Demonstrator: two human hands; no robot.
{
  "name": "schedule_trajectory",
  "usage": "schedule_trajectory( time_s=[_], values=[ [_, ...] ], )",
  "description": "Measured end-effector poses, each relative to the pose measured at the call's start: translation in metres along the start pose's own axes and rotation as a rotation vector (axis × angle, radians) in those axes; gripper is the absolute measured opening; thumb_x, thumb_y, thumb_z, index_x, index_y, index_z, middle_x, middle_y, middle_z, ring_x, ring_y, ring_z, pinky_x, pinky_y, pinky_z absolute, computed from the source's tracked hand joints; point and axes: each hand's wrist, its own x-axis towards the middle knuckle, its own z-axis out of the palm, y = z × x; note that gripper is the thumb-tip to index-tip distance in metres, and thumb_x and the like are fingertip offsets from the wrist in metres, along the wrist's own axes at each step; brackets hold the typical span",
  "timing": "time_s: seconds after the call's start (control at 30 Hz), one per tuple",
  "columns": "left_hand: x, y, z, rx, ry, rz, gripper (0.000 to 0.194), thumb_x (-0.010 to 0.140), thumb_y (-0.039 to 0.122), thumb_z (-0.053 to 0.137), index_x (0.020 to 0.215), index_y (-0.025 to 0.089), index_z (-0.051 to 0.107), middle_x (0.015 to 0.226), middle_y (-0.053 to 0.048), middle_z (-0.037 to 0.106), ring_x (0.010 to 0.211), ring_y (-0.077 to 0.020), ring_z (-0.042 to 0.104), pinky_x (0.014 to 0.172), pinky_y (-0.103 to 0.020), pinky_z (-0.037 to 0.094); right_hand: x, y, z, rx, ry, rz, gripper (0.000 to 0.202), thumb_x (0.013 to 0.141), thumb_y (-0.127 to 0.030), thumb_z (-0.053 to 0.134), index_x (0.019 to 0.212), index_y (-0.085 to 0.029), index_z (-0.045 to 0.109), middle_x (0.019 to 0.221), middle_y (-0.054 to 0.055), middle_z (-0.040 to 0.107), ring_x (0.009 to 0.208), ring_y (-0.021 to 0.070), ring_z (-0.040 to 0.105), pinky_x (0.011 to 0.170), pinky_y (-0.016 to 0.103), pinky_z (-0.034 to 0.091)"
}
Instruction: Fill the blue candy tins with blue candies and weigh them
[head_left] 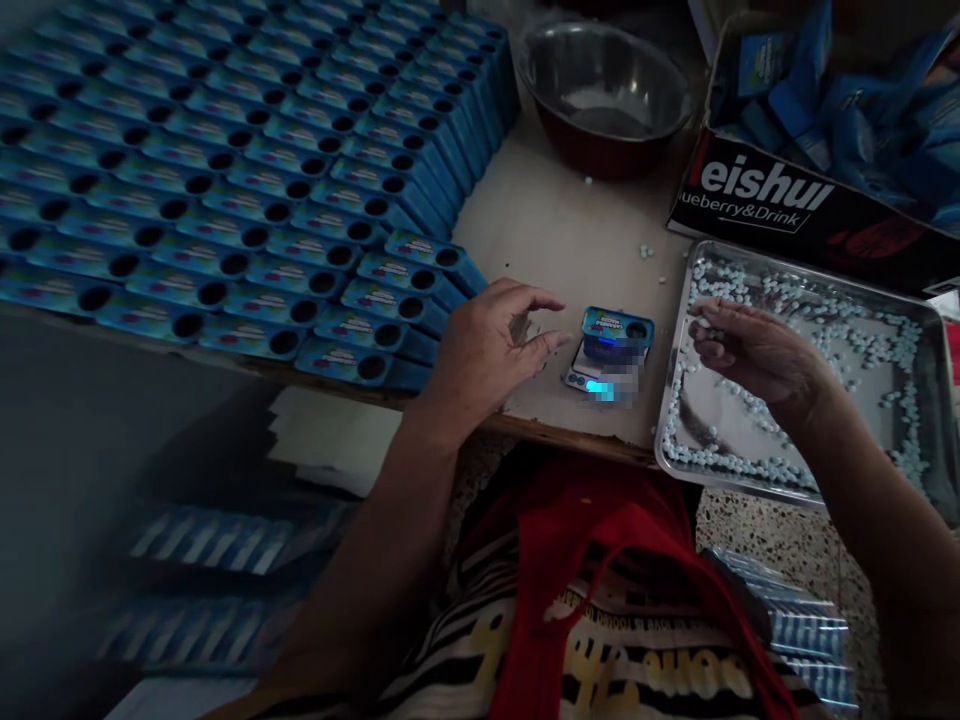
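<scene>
Head view showed the left grip [487, 345] open, its thumb and fingers apart and curved toward a small blue box [600, 322] but not touching it. That box stood upright on a small scale [579, 381], just to the right of the left grip and between the two grips, with a dark round hole in its top. A display [598, 388] glowed blue on the near side of the scale; its reading could not be made out.

The right grip [761, 360] was closed, its fingertips together on a few pale tablets [703, 324]. Below it was a metal tray [663, 440], where loose tablets [765, 466] lay scattered, thickest along the edges.

To the left of the left grip and beyond it, rows of blue boxes [225, 200] covered much of the desk [555, 225], their holes facing up. Beyond both grips sat a metal bowl [607, 140] with something pale in the bottom. Beyond the right grip, behind the tray, a printed carton [810, 215] held a jumble of blue packs [847, 120]. A few stray tablets [646, 251] dotted the desk between the bowl and the scale.
</scene>
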Motion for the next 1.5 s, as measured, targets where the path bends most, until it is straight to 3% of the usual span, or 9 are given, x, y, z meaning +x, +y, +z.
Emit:
schedule_trajectory(
  time_s=[0.1,0.3,0.43,0.57,0.73,0.9,1.13,1.5],
  values=[
    [-0.001,-0.003,0.000,-0.011,-0.003,0.000,0.020,0.097,0.036,0.075,0.115,0.027,0.078,0.121,-0.009,0.079,0.114,-0.0317,0.074,0.101,-0.047,0.061,0.002,-0.005,0.014,-0.092,-0.008,-0.070,0.042,0.070,-0.041,0.103,0.094,-0.021,0.075,0.080,0.000,0.066,0.063,0.0097,0.051,0.053,0.023,0.040],
    [-0.001,-0.009,0.004,-0.027,-0.060,0.003,0.028,0.095,0.038,0.079,0.121,0.027,0.078,0.125,-0.008,0.079,0.119,-0.0318,0.074,0.106,-0.045,0.060,0.011,-0.016,0.035,-0.363,-0.108,-0.178,0.050,0.076,-0.060,0.099,0.087,-0.020,0.071,0.068,-0.004,0.058,0.056,0.0084,0.042,0.051,0.025,0.030],
    [-0.001,-0.012,0.004,-0.042,-0.085,0.006,0.030,0.096,0.042,0.078,0.122,0.027,0.077,0.125,-0.008,0.078,0.119,-0.0316,0.073,0.107,-0.045,0.059,0.020,-0.019,0.045,-0.655,-0.131,-0.250,0.043,0.088,-0.058,0.089,0.084,-0.018,0.073,0.063,-0.004,0.055,0.057,0.0094,0.043,0.055,0.027,0.030],
    [-0.004,-0.013,0.001,-0.033,-0.080,-0.011,0.033,0.096,0.045,0.078,0.123,0.027,0.077,0.127,-0.009,0.079,0.119,-0.0322,0.074,0.107,-0.045,0.059,0.025,-0.016,0.049,-0.849,-0.099,-0.365,0.034,0.090,-0.049,0.084,0.085,-0.017,0.078,0.071,0.001,0.066,0.070,0.0138,0.056,0.066,0.028,0.039],
    [-0.006,-0.014,0.002,-0.031,-0.083,0.003,0.034,0.095,0.042,0.077,0.125,0.026,0.076,0.128,-0.010,0.078,0.122,-0.0333,0.074,0.108,-0.046,0.058,0.022,-0.018,0.048,-0.826,-0.051,-0.351,0.017,0.095,-0.035,0.075,0.098,-0.019,0.077,0.070,-0.002,0.062,0.066,0.0140,0.052,0.063,0.028,0.039],
    [-0.005,-0.017,0.003,-0.055,-0.074,0.011,0.035,0.095,0.044,0.078,0.125,0.026,0.076,0.128,-0.009,0.076,0.122,-0.0328,0.072,0.108,-0.046,0.058,0.014,-0.027,0.050,-0.825,-0.130,-0.300,0.015,0.093,-0.026,0.073,0.105,-0.019,0.078,0.080,0.001,0.071,0.067,0.0138,0.055,0.065,0.029,0.040],
    [-0.009,-0.023,0.004,-0.086,-0.070,-0.013,0.035,0.097,0.046,0.077,0.126,0.027,0.076,0.130,-0.010,0.076,0.123,-0.0320,0.072,0.109,-0.046,0.058,0.013,-0.028,0.054,-0.900,-0.126,-0.364,0.028,0.100,-0.044,0.074,0.092,-0.017,0.077,0.072,0.000,0.066,0.067,0.0133,0.052,0.065,0.028,0.037],
    [-0.010,-0.022,0.003,-0.062,-0.081,-0.016,0.036,0.098,0.047,0.077,0.128,0.027,0.076,0.131,-0.009,0.076,0.121,-0.0322,0.072,0.106,-0.044,0.058,0.022,-0.020,0.054,-0.980,-0.109,-0.407,0.045,0.098,-0.060,0.074,0.083,-0.018,0.075,0.064,-0.002,0.057,0.063,0.0122,0.045,0.061,0.029,0.031]
  ],
)
